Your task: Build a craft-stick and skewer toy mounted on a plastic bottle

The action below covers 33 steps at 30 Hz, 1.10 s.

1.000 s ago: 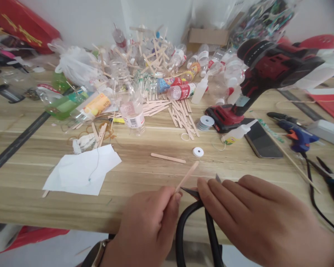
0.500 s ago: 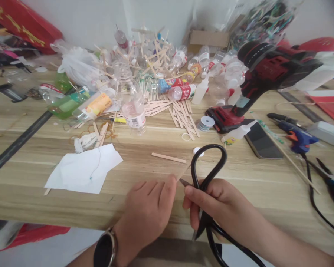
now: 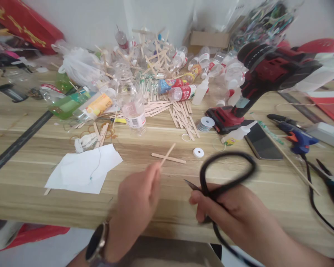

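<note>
My left hand (image 3: 140, 196), a watch on its wrist, pinches a thin wooden stick (image 3: 167, 154) that points up and away. Just beyond it, a flat popsicle stick (image 3: 173, 159) lies on the table. My right hand (image 3: 228, 207) is closed around black-handled scissors (image 3: 204, 174), one pointed blade tip showing to the left. The scissors are blurred, and part of them is hidden by my fingers. A gap separates the blade tip from my left hand. Past the scissors, a small white disc with a hole (image 3: 198, 152) rests on the wood.
A red and black power drill (image 3: 256, 78) stands at the right, near a phone (image 3: 263, 139), a glue bottle (image 3: 238, 134) and a blue glue gun (image 3: 297, 133). Plastic bottles (image 3: 132, 107) and loose popsicle sticks (image 3: 180, 115) crowd the back. White paper (image 3: 83, 168) lies at the left.
My hands have moved apart: the left went left and away from me with the stick, the right shifted right with the scissors. The white disc is now uncovered.
</note>
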Available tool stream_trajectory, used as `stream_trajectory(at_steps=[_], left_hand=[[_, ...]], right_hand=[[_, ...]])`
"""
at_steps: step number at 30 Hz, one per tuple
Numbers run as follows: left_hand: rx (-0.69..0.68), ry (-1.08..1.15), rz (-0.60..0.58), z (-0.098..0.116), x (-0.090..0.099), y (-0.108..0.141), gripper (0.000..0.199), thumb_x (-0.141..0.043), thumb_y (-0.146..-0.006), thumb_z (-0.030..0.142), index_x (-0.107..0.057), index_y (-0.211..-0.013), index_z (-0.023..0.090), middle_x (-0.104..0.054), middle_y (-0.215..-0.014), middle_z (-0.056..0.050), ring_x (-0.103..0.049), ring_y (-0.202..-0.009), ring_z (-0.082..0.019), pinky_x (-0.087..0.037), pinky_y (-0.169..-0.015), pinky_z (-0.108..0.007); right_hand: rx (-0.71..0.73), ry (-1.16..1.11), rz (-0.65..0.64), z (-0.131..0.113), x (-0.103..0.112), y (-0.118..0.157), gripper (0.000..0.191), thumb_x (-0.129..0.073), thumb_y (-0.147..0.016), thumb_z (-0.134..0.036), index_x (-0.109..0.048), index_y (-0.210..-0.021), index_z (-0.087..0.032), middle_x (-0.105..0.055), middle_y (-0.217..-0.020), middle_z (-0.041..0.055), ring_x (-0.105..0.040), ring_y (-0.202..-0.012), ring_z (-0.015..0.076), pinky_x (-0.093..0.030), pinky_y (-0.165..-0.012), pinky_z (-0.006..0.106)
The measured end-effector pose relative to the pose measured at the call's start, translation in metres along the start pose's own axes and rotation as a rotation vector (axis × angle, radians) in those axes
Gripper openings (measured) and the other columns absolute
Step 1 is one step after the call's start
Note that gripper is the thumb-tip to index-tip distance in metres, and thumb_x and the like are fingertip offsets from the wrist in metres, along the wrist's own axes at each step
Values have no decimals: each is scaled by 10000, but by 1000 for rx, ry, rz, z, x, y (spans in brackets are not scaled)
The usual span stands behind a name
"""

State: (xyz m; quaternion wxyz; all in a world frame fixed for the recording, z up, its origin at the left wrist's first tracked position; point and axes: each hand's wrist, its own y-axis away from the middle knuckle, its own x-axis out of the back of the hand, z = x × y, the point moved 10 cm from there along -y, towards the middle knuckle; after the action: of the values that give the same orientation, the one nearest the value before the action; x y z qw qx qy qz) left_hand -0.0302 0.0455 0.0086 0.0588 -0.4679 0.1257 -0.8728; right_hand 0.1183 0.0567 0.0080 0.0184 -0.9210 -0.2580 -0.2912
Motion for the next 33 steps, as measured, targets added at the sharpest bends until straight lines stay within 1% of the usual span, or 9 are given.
stream_trajectory(at_steps=[2,3,5,8,11,15,21,26,33], left_hand=[[240,288,-199,-19,-15,0,348,-393,-994,413,-662,-973,192,-509,-528,56,-485,-463,-128,-337,-463,-223],[307,422,-277,-19,-21,2,379,-399,-983,465,-658,-936,193,-435,-490,75,-429,-432,-118,-312,-443,-218],[391,604,-388,-15,-31,6,416,-408,-962,521,-650,-892,189,-348,-465,92,-352,-408,-108,-266,-418,-217],[424,698,-468,-5,-40,12,424,-424,-948,533,-653,-877,184,-321,-468,94,-308,-407,-101,-230,-411,-219],[402,722,-464,-1,-41,13,400,-437,-950,507,-662,-873,186,-317,-486,89,-321,-436,-103,-257,-436,-214],[355,746,-435,3,-39,10,363,-436,-964,435,-643,-797,187,-469,-555,51,-455,-560,-121,-349,-528,-209],[321,732,-411,5,-35,8,339,-434,-961,406,-652,-834,180,-564,-658,27,-519,-645,-131,-383,-601,-218],[328,716,-427,5,-38,10,360,-429,-966,435,-618,-790,184,-409,-559,64,-391,-537,-111,-303,-513,-220],[320,713,-403,6,-35,9,356,-424,-966,420,-610,-773,185,-427,-574,52,-411,-561,-118,-301,-503,-213]], right_hand=[[254,185,152,-22,15,6,447,-430,-1005,-305,-672,-645,-194,-687,-620,32,-636,-566,142,-490,-558,247],[299,220,183,-26,17,7,430,-440,-1004,-280,-677,-655,-197,-679,-623,25,-635,-572,141,-488,-568,247],[276,210,159,-21,16,0,422,-470,-994,-268,-674,-632,-196,-645,-577,2,-605,-517,119,-459,-516,219],[180,152,80,-8,8,-15,455,-487,-983,-333,-670,-593,-186,-653,-562,2,-610,-487,103,-431,-464,190],[105,134,46,3,0,-23,484,-474,-974,-403,-659,-582,-186,-677,-584,19,-636,-514,116,-437,-487,200],[120,104,-57,4,-14,-22,490,-441,-982,-419,-635,-597,-187,-676,-599,17,-639,-532,116,-438,-511,205],[144,185,7,1,-2,-21,488,-445,-987,-409,-622,-589,-189,-651,-585,12,-617,-516,113,-414,-495,212],[205,242,26,-6,2,-19,442,-430,-1000,-373,-629,-653,-185,-644,-607,6,-605,-524,112,-410,-495,211],[184,208,8,-4,0,-18,434,-436,-997,-394,-615,-658,-190,-647,-583,-1,-608,-501,109,-413,-488,206]])
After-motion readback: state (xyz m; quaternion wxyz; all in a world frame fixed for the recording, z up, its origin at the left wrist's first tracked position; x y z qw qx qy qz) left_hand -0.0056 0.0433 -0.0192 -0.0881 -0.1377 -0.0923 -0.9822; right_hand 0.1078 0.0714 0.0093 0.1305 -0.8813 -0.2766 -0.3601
